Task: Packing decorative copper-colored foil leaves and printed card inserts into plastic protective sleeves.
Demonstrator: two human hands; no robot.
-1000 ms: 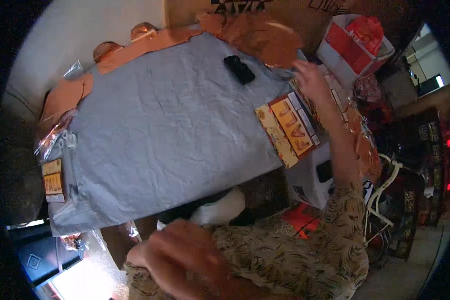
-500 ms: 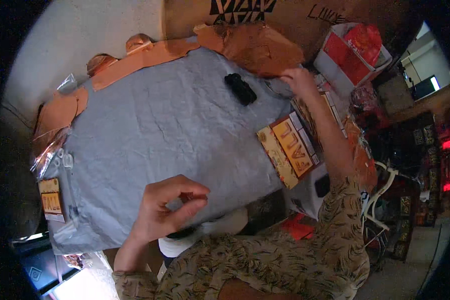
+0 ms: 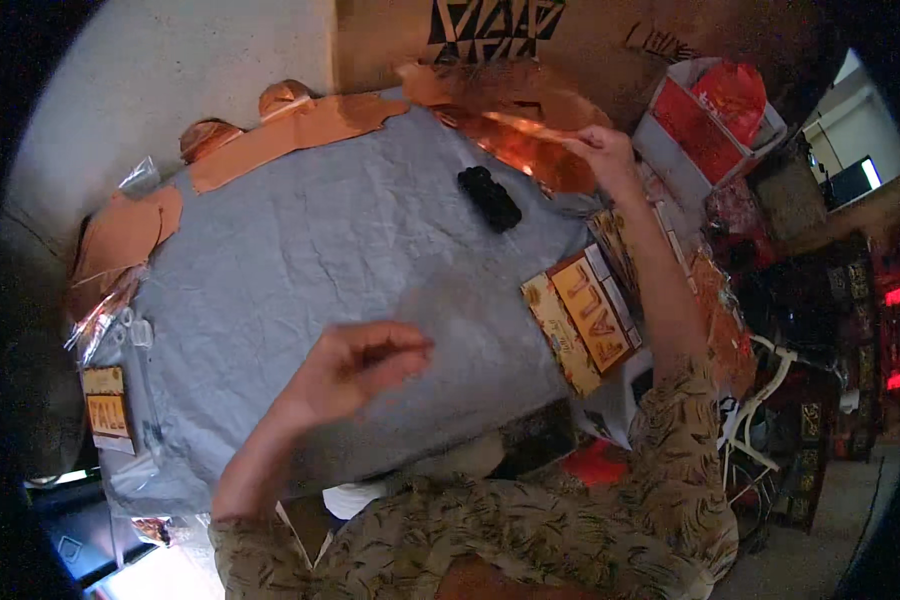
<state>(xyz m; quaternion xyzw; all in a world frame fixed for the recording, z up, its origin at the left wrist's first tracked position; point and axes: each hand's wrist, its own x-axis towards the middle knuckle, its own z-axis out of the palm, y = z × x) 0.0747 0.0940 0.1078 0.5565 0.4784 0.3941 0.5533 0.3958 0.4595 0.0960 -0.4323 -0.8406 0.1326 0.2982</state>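
Far right, our right hand (image 3: 610,155) has lifted a pinched copper sheet (image 3: 520,150), seemingly partly free; our left hand (image 3: 355,368) curls, contents unclear.

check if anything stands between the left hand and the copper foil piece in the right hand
Yes: a small black object lies on the grey table cover, roughly on the line from the left hand to the copper foil piece in the right hand.

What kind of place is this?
Perhaps a small indoor packing workspace: there's a grey-covered table, flat orange pieces along its edge, and a yellow-and-orange printed package at its right side.
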